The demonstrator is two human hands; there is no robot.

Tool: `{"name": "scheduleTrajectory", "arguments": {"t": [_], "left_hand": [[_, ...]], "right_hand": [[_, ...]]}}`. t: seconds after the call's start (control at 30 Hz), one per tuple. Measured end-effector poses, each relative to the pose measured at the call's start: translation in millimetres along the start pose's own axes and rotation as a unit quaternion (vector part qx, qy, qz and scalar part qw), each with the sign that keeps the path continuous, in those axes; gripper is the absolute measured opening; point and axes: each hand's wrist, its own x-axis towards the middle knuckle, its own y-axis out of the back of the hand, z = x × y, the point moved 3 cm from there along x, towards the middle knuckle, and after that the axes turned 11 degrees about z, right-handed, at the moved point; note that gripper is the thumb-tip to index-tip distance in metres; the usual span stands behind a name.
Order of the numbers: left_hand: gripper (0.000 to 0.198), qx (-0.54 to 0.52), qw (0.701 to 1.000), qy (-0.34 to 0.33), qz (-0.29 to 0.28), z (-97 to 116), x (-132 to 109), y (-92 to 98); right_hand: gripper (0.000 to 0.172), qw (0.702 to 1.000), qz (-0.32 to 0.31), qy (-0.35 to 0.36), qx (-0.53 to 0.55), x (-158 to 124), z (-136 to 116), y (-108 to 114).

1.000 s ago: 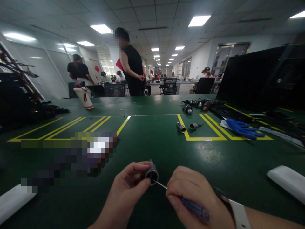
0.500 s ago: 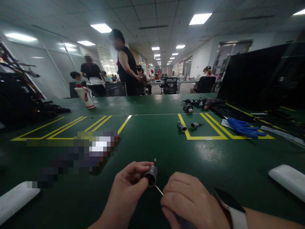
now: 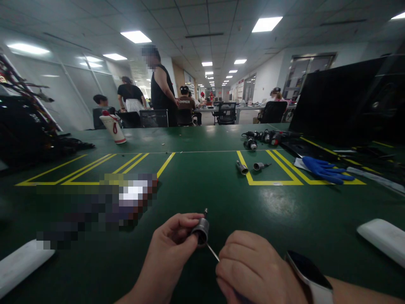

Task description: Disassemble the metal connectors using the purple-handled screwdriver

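Note:
My left hand [image 3: 172,249] is closed, pinching a grey metal cup-shaped piece [image 3: 202,230] between thumb and fingers. The piece's hollow end faces me, and a short shank sticks up from its far end. A slim screwdriver [image 3: 213,252] is in my closed right hand [image 3: 253,266], its thin shaft reaching the cup's lower rim; whether the tip is inside cannot be made out. Most of the screwdriver's dark handle is hidden by the fingers. Further back on the green table [image 3: 202,185] lie two similar metal cups, one left [image 3: 242,168] and one right [image 3: 259,166].
Black-and-silver tools [image 3: 264,137] lie at the back right, near a blue glove [image 3: 325,169] and a large black screen [image 3: 344,97]. A white cup [image 3: 114,128] stands back left. A pixelated object [image 3: 133,196] lies left. White rounded bars [image 3: 384,240] flank both sides. People are beyond the table.
My right hand has shifted slightly to the right, and the screwdriver shaft has moved from the cup's opening towards its lower right rim. The left hand keeps its hold almost unmoved.

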Motion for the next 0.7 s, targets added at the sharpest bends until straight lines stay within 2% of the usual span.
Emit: {"name": "scheduleTrajectory", "arguments": {"t": [0.1, 0.57, 0.7], "left_hand": [[0.012, -0.005, 1.0, -0.005, -0.002, -0.2, -0.6, 1.2], [0.01, -0.018, 1.0, 0.006, -0.008, 0.1, 0.0, -0.5], [0.011, -0.005, 1.0, 0.014, -0.017, -1.1, 1.7, 1.2]], "right_hand": [[0.017, 1.0, 0.002, 0.012, 0.006, -1.3, 0.2, -0.8], [0.016, 0.999, 0.015, -0.038, 0.003, -1.5, 0.7, -0.7], [0.015, 0.999, 0.019, -0.011, 0.038, -1.3, 3.0, 3.0]]}}
